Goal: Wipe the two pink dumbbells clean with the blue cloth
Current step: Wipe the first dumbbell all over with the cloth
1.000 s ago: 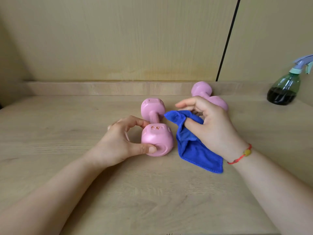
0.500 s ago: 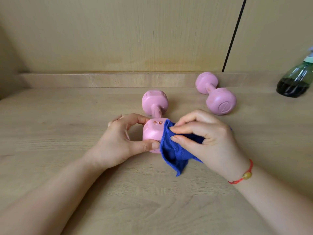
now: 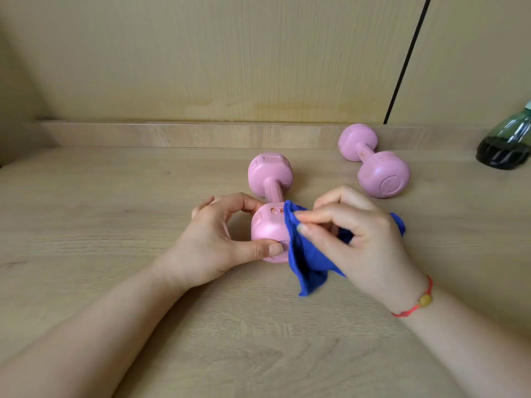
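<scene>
We note the cloth (image 3: pixel 307 259) hides the right side of the near dumbbell's (image 3: pixel 267 228) front head, and a green bottle (image 3: pixel 505 145) is cut off at the right edge. The counter (image 3: pixel 115 211) stretches wide to the left, and the second dumbbell (image 3: pixel 373 162) lies apart by the back ledge. Left hand (image 3: pixel 212 242) grips the smooth pink head between thumb and forefinger; right hand (image 3: pixel 365 239) pinches the bunched blue cloth against it.
</scene>
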